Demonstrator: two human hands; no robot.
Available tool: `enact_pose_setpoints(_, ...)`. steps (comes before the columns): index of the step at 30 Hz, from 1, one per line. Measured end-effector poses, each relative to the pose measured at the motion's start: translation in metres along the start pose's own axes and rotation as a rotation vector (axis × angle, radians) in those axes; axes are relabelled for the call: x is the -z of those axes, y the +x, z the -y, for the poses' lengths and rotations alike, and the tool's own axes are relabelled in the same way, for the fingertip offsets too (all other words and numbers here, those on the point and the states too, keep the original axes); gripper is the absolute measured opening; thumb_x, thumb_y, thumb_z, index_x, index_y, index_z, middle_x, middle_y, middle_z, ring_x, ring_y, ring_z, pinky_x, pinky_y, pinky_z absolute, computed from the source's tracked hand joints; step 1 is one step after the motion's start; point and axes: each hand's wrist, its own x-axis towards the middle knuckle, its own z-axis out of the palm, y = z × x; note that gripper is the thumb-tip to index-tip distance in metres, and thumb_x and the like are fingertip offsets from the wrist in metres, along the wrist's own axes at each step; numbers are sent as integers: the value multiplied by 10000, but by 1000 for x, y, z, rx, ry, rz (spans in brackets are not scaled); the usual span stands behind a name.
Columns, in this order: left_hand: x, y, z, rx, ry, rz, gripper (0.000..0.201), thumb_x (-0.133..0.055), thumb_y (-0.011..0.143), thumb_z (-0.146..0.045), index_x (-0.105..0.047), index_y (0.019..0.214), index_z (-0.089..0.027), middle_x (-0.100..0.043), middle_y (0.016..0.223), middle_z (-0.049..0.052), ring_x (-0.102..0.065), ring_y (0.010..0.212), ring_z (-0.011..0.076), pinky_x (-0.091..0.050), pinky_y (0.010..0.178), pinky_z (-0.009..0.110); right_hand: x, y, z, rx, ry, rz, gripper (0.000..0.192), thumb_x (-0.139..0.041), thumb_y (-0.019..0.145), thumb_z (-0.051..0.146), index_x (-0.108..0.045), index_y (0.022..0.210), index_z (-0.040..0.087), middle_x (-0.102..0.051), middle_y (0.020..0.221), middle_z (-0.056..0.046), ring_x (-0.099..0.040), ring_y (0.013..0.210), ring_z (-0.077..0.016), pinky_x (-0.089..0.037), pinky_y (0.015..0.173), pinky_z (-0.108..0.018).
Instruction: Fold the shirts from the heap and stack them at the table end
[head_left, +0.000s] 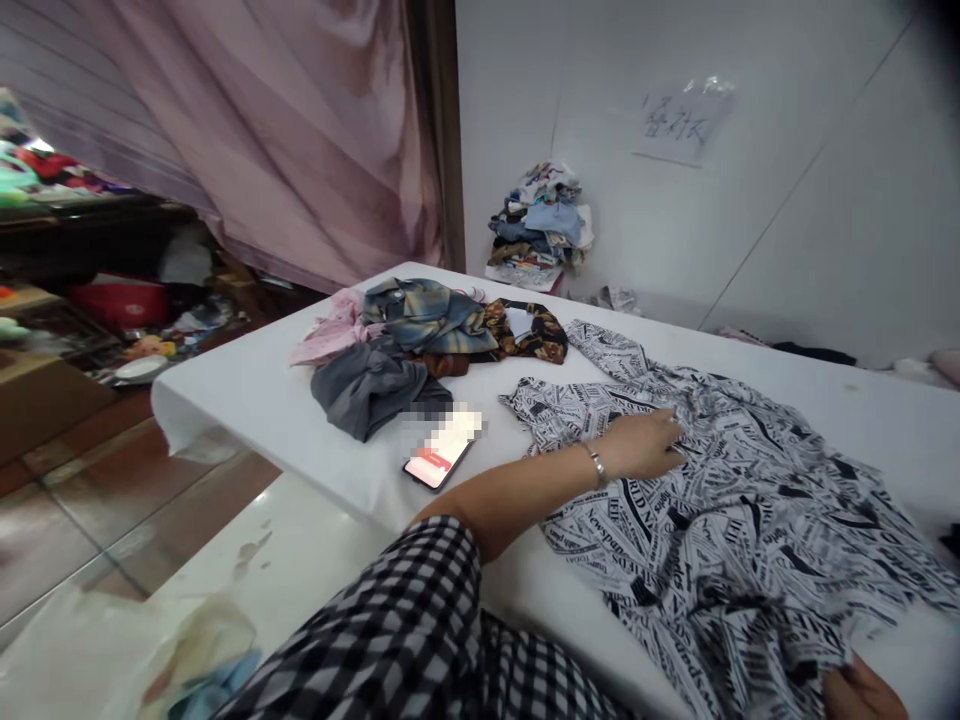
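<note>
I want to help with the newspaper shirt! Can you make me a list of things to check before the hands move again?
1. Left hand flat on the newspaper-print garment: ok, palm down near its upper edge.
2. Right hand on the garment: cannot tell, only part of it shows at the bottom edge of the picture.
3. Garment spread smooth: not ok, the lower part is bunched in folds.
4. Phone off the garment: ok, it lies apart on the white table, screen lit.
5. Pile of other clothes off the garment: ok, it lies apart, farther back.
6. Garment fully on the table: cannot tell, its near right part runs out of view.
</note>
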Motion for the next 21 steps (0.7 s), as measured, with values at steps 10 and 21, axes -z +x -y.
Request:
enact_pose_setpoints(10, -20, -144, 15, -131, -42, 78, 674, -628, 766, -606, -509, 1300, -211, -605, 1290, 113, -555, 1178, 272, -409, 999, 409, -1, -18, 22, 41, 373, -189, 531, -692, 533, 580, -694, 989, 309, -682, 648, -129, -706, 715, -363, -522, 593, -487)
enact_pose_setpoints(21, -29, -171, 40, 25, 249, -150, 469, -462, 722, 34, -696, 1045, -215, -703, 1149, 79, -636, 1084, 229, -486, 957, 399, 7, -52, 67, 362, 770, 50, 232, -715, 607, 424, -654, 730, 237, -643, 658, -22, -650, 701, -225, -555, 718, -371)
